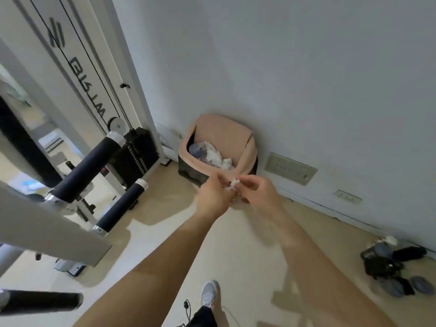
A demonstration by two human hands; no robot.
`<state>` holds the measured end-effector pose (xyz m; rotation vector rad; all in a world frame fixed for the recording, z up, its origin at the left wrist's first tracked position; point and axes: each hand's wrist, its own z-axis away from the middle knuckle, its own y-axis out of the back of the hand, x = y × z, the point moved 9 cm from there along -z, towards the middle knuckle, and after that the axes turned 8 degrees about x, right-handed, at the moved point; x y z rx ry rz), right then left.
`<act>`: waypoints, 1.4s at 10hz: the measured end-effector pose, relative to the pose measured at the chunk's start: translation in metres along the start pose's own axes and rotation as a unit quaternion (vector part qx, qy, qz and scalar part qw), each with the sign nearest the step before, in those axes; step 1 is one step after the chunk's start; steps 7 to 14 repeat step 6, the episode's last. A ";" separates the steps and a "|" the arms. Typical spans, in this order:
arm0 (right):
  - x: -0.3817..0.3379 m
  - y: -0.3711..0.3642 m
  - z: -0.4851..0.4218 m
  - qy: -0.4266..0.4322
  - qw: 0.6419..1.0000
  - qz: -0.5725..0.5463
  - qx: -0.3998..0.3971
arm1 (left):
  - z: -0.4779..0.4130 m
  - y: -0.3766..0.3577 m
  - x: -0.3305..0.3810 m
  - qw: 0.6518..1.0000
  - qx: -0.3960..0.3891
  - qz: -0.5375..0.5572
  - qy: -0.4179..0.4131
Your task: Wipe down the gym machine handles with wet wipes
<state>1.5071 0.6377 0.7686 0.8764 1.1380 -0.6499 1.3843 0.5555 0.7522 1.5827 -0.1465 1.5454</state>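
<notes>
Pale wall [306, 67] fills the top and right of the view, light flooring [165, 232] runs beneath, and at far left the white gym machine [77, 74] rises with its cables and a black weight stack [139, 154] at its foot. Two dark padded handles jut toward us from the frame: the upper handle [87, 166] thick and angled, the lower handle [122, 206] slimmer, just below and to its right. Moving toward centre, a bin [245, 152] with a pinkish liner sits on the floor against the wall, crumpled white and bluish waste inside it.

Both arms reach out over the floor, meeting just in front of the bin's near rim. The left hand [213, 197] has its fingers curled inward, tips pinching a small crumpled white wet wipe [234, 184]. The right hand [259, 192] closes in on the same wad from the other side, thumb and forefinger nipped onto it, remaining fingers loosely bent. So the wipe sits squeezed between the two hands, above the bin's edge, well apart from the handles.

Down at bottom centre, a white shoe [208, 295]. Far right, a dark bag [387, 260] and grey slippers [405, 286] lie near the wall.
</notes>
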 end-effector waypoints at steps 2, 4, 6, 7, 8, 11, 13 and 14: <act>0.071 -0.017 -0.127 -0.108 0.993 0.043 -0.010 | -0.113 -0.079 -0.052 0.952 -0.126 0.194 0.202; 0.152 -0.058 -0.289 -0.155 0.980 0.119 0.021 | -0.243 -0.109 -0.120 0.886 -0.037 0.279 0.370; 0.199 -0.084 -0.400 -0.207 0.966 0.141 0.059 | -0.322 -0.119 -0.167 0.890 -0.010 0.210 0.405; 0.199 -0.084 -0.400 -0.207 0.966 0.141 0.059 | -0.322 -0.119 -0.167 0.890 -0.010 0.210 0.405; 0.199 -0.084 -0.400 -0.207 0.966 0.141 0.059 | -0.322 -0.119 -0.167 0.890 -0.010 0.210 0.405; 0.199 -0.084 -0.400 -0.207 0.966 0.141 0.059 | -0.322 -0.119 -0.167 0.890 -0.010 0.210 0.405; 0.199 -0.084 -0.400 -0.207 0.966 0.141 0.059 | -0.322 -0.119 -0.167 0.890 -0.010 0.210 0.405; 0.199 -0.084 -0.400 -0.207 0.966 0.141 0.059 | -0.322 -0.119 -0.167 0.890 -0.010 0.210 0.405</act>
